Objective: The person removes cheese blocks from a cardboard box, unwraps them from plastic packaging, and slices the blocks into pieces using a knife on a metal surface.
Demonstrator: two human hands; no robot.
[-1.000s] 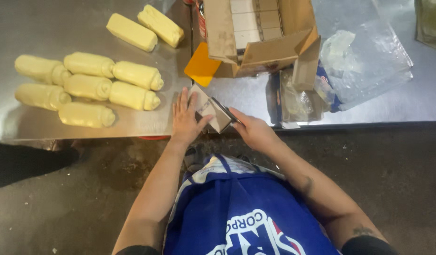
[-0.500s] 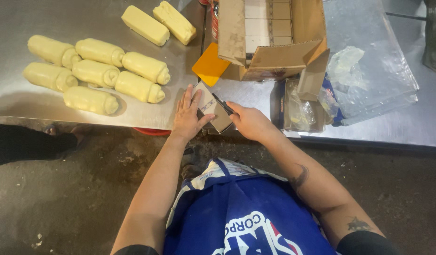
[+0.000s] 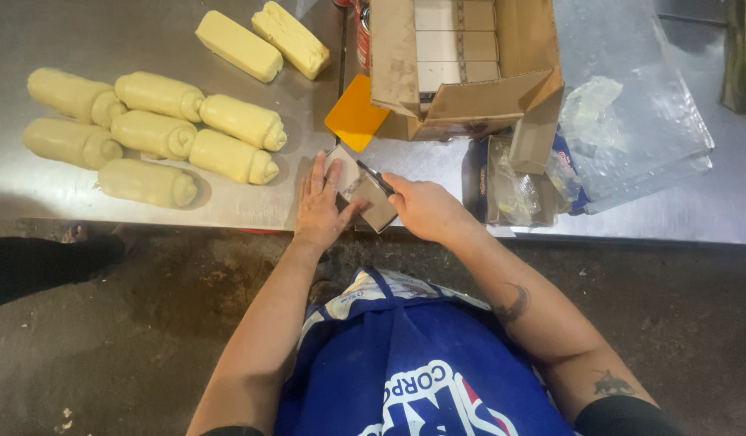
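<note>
Just below the middle of the frame, at the near edge of the steel table point(image 3: 227, 206), the left hand point(image 3: 323, 211) lies flat with fingers spread, pressing on a small flat box point(image 3: 365, 194) — grey-brown, lying slantwise. The right hand point(image 3: 425, 208) is closed around a dark-handled tool point(image 3: 374, 176) whose tip rests on the box's top; whether it is a knife or a cutter is too small to tell.

Just above the box lies an orange plastic scraper point(image 3: 355, 115), touching the corner of an open cardboard carton point(image 3: 470, 77) in the upper middle, which holds rows of pale boxes. To the right of the hands sits a crumpled clear wrapper point(image 3: 514, 182), and further right a sheet of clear plastic point(image 3: 631, 121).

At the upper left, six rolled dough logs point(image 3: 159, 133) lie in close rows, with two yellowish blocks point(image 3: 264, 40) above them — well apart from the hands. A blue apron point(image 3: 413, 363) fills the bottom.
</note>
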